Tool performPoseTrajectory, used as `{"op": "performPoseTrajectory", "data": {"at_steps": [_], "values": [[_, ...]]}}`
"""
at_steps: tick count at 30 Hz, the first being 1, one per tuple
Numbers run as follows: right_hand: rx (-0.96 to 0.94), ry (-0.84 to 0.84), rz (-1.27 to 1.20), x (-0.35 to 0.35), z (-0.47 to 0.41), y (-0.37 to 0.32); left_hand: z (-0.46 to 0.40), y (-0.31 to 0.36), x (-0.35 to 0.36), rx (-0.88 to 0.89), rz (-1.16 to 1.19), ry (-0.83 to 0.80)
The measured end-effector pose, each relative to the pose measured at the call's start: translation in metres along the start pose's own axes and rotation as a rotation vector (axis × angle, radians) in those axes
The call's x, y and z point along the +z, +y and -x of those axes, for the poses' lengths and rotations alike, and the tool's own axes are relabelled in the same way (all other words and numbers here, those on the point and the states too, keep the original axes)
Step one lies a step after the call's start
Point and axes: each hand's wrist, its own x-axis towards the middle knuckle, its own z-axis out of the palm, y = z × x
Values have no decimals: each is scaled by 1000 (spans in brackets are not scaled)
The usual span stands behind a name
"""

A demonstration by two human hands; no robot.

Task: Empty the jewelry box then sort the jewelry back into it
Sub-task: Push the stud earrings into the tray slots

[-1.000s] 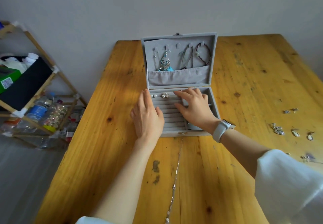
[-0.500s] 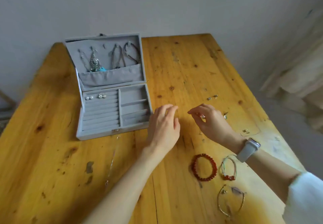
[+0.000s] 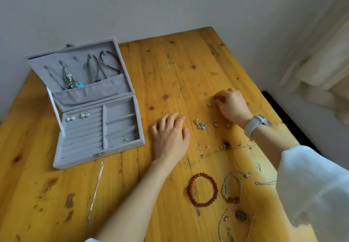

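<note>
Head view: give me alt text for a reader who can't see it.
The right hand pinches a small earring on a wooden table, the left hand lying flat nearby. An open grey jewelry box sits left; a red bead bracelet lies nearer.

Plain pale grey wall behind, unmarked apart from short dark scuff near upper right. Wooden table pushed against wall; yellow-orange planks, dark knots, scattered stains and scratches, worn patches toward near left. Cream curtain hanging in folds at right edge. Strip of dark floor between table and right-hand wall. Soft, diffuse daylight; no hard shadows.
</note>
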Motion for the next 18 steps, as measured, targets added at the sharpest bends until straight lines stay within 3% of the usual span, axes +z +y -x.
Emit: {"op": "performPoseTrajectory", "data": {"at_steps": [8,18], "values": [[-40,102,-165,-4,11,4,-19,6,-10,-158,187,-58],[4,220,-362,-28,38,13,-81,61,15,-73,321,-161]]}}
